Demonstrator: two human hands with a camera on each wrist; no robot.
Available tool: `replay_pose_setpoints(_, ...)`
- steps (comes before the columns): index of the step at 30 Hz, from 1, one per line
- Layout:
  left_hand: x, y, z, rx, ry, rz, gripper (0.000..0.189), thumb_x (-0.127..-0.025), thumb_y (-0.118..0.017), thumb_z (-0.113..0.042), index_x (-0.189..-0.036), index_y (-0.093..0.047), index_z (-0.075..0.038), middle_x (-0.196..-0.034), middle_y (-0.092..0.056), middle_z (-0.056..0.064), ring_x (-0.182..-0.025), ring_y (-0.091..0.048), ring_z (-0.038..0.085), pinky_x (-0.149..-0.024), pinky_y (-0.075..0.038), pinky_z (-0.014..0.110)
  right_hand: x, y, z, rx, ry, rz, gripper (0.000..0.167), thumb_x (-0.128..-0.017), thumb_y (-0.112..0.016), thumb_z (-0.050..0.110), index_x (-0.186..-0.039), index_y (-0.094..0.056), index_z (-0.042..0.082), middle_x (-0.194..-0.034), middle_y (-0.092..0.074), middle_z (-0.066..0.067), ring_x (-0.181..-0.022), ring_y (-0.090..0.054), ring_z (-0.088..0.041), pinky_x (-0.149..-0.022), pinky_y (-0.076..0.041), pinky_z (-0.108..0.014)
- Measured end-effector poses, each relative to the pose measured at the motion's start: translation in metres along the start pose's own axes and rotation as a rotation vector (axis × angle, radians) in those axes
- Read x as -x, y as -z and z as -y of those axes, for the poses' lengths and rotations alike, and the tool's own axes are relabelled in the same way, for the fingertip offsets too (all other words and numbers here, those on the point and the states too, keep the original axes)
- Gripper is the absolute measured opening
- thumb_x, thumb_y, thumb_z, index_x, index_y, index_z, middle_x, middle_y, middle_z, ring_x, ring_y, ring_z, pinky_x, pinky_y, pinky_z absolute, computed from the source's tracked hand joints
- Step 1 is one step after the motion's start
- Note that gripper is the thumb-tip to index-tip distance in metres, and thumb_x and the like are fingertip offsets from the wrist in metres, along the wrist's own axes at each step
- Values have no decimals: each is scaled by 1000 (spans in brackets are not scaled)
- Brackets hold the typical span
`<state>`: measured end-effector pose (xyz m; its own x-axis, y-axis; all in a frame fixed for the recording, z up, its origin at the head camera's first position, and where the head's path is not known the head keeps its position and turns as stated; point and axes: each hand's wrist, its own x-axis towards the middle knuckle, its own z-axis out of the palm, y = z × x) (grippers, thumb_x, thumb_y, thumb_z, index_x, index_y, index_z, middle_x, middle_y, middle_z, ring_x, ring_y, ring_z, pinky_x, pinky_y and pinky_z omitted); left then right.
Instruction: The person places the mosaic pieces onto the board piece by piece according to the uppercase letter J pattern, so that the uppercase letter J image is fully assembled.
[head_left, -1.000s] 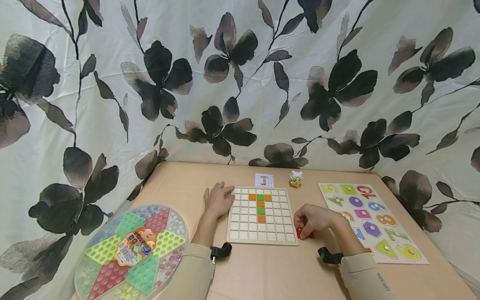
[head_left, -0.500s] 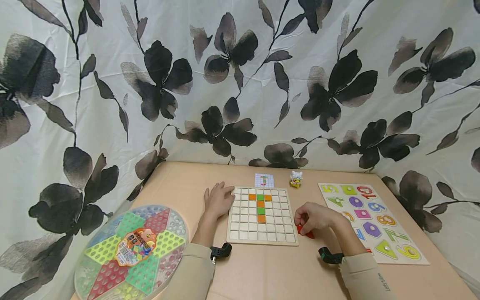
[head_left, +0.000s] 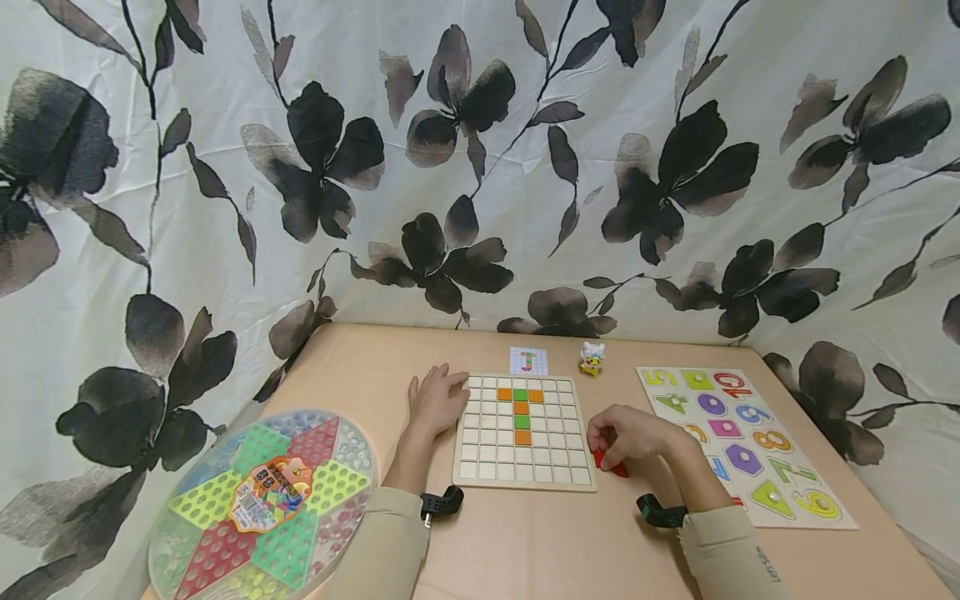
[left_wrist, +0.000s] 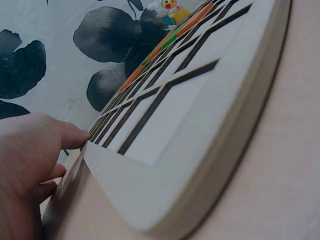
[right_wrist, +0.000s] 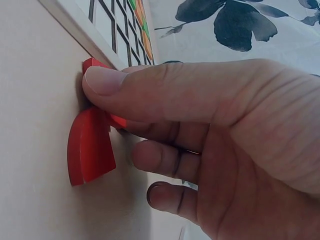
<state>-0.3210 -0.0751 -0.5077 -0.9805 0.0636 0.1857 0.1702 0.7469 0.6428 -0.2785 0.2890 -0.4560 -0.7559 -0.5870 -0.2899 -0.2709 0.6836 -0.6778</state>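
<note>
A pale square grid board [head_left: 488, 454] lies mid-table, with orange and green squares [head_left: 521, 422] forming a T in its cells. My left hand [head_left: 438, 400] rests at its upper left edge, fingers extended; in the left wrist view one fingertip touches the rim. Just off the board's right edge, my right hand [head_left: 633, 437] pinches a small red piece [right_wrist: 94, 145] with a curved side between thumb and forefinger. The thumb covers part of this piece, so its whole shape is hidden. In the right wrist view the other fingers curl loosely beneath.
Behind the board lie a small patterned card [head_left: 528, 360] and a little white-and-yellow figurine [head_left: 592, 359]. A number-and-shape puzzle board [head_left: 757, 442] is at the right, partly behind my right forearm. A round board with coloured dimpled sections [head_left: 285, 550] stands at the left.
The red piece has turned slightly under my right fingers, its near end swinging toward me. My left hand and the grid board keep their places.
</note>
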Motion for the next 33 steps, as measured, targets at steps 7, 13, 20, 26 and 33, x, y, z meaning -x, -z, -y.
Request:
replay_pose_setpoints(7, 0, 0, 1, 1, 10, 12, 38, -101, -62, -27, -138, -69, -17, -163, -43, 20, -156, -30, 41, -127, -4, 67, 0, 0, 0, 3, 15, -5, 20, -80, -84, -2, -90, -68, 4, -82, -62, -8, -79, -55, -19, -68, -46, -27)
replay_pose_setpoints(13, 0, 0, 0, 7, 15, 14, 39, -101, -62, -27, -138, -69, -17, -163, -42, 20, -157, -29, 41, -128, -3, 66, 0, 2, -2, -34, 52, 15, 15, -83, -80, -5, -91, -70, 3, -80, -61, -2, -75, -56, -15, -64, -47, -23)
replay_pose_setpoints(20, -1, 0, 1, 7, 13, 12, 39, -102, -61, -27, -139, -69, -17, -163, -42, 19, -157, -28, 40, -128, -2, 65, 4, 4, -3, -49, 58, 13, 9, -86, -80, 2, -92, -73, 5, -78, -64, -1, -72, -57, -13, -63, -48, -23)
replay_pose_setpoints(26, -1, 0, 1, 3, 10, 13, 39, -102, -61, -28, -139, -68, -18, -163, -42, 19, -157, -28, 40, -128, -3, 65, 5, 6, -2, -113, 78, -6, 6, -90, -75, 5, -95, -72, 3, -81, -71, -14, -67, -63, -19, -62, -53, -26)
replay_pose_setpoints(33, -1, 0, 1, -7, 18, 14, 39, -102, -62, -28, -139, -68, -20, -163, -43, 18, -157, -29, 39, -128, -3, 65, 2, 3, 3, -174, 146, -30, 5, -95, -70, 5, -98, -68, 1, -89, -70, -24, -74, -63, -40, -62, -54, -29)
